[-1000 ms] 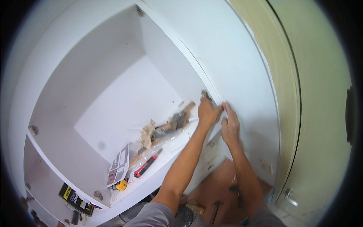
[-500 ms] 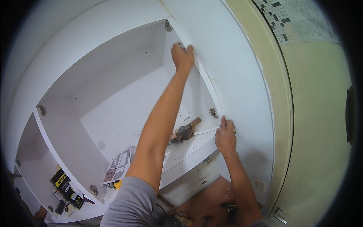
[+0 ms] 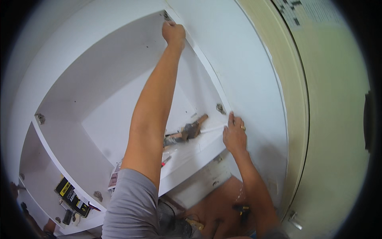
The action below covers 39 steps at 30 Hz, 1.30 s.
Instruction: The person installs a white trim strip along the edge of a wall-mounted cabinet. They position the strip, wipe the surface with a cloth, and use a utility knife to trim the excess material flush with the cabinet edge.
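Cabinet edge (image 3: 212, 76), right front upright: left hand (image 3: 174, 34) curled at its top; right hand (image 3: 235, 135) at its lower end, index straight, others half bent. Can't tell if either grips anything. Edge probably stiff, smooth, fixed; pinch across its front. Hinge (image 3: 221, 108) near right hand, red knife (image 3: 166, 161) on shelf (image 3: 186, 154).

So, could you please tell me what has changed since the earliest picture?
The left hand has moved up the cabinet's right edge to near the upper hinge; whether it grips anything is unclear. The right hand stays near the lower hinge.
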### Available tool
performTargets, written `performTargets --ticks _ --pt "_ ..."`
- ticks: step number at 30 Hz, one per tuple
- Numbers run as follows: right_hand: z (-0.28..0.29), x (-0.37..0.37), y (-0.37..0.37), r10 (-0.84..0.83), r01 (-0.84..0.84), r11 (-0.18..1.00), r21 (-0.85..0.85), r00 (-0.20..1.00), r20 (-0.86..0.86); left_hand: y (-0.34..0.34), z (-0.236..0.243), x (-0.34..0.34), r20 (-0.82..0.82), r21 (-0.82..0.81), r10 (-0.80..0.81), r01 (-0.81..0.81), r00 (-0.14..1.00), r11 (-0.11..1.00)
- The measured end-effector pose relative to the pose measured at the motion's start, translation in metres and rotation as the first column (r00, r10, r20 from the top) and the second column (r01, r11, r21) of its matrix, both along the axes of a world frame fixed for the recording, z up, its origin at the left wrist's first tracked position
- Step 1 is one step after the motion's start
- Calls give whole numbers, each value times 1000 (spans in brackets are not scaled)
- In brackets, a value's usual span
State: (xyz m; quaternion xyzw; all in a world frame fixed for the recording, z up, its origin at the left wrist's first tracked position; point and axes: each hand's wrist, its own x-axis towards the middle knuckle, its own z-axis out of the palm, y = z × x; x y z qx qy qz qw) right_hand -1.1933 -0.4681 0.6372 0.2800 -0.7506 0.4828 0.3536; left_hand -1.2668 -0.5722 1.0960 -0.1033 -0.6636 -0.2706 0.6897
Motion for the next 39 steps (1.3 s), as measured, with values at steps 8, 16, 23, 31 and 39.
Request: performTargets --ticks 8,16,23,31,39 --pt "-8 -1 7 -7 7 1000 16 1000 11 23 35 15 113 0 59 -59 992 998" --pt "-9 -5 3 -5 5 1000 0 1000 -12 37 37 9 29 92 88 -90 996 992" --pt "-15 -14 11 -56 57 998 7 998 -26 74 29 15 33 -147 274 -266 961 953" --pt "-11 -16 11 -41 41 999 14 999 4 51 40 14 44 -399 186 -154 982 904" --pt "-3 -8 11 1 -1 1000 -3 996 89 15 5 45 -514 -766 776 -603 365 -223"
